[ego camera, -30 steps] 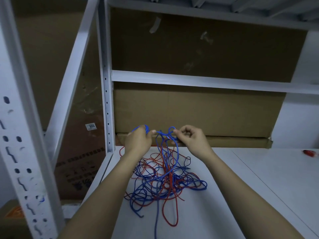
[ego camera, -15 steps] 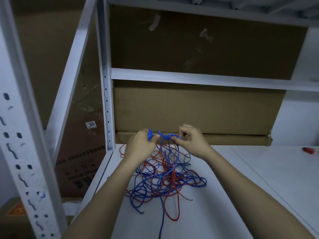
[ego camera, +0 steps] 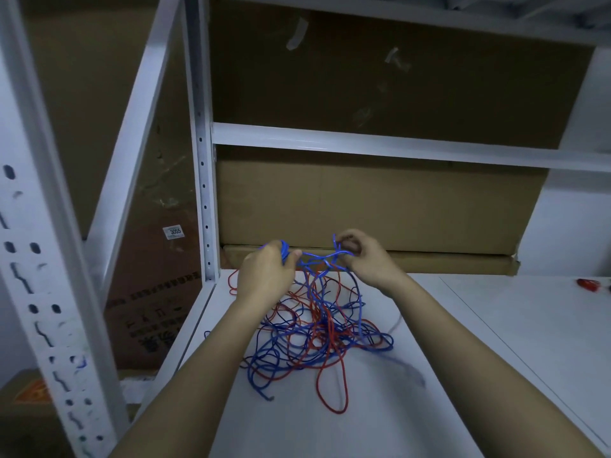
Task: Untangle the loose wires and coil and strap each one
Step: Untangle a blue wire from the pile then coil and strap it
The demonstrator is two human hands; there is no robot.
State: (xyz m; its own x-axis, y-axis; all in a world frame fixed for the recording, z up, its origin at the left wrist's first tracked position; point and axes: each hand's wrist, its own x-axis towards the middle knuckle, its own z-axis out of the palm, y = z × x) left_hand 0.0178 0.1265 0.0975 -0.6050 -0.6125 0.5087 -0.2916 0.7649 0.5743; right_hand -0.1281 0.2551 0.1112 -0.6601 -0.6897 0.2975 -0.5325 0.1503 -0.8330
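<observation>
Blue wire (ego camera: 319,259) runs taut between two bare hands held above a white shelf (ego camera: 463,342), just in front of a flat cardboard box (ego camera: 429,262) that lies along the shelf's back edge. The left hand (ego camera: 264,276) is closed around a small bundle of blue loops. The right hand (ego camera: 367,259) pinches another part of the blue wire between thumb and curled fingers, with a short end sticking up above it.

Compared with half a second earlier, the hands have drawn apart along the box front, so the blue strand between them is now stretched out rather than bunched. A second ago the hands were also apart, so they seem to be working the wire in and out.

Below the hands, strands hang down into a loose tangle of blue and red wires (ego camera: 317,335) resting on the shelf, nearer the viewer than the box. The red wire (ego camera: 330,385) trails a long loop out of the pile toward the viewer.

Judging from this, the blue wire is partly gathered into the left hand, but most of it is still knotted with the red. Untangling is at an early stage; no finished, strapped coil can be seen.

A small red object (ego camera: 588,284) lies on the shelf far to the right of the box.
</observation>
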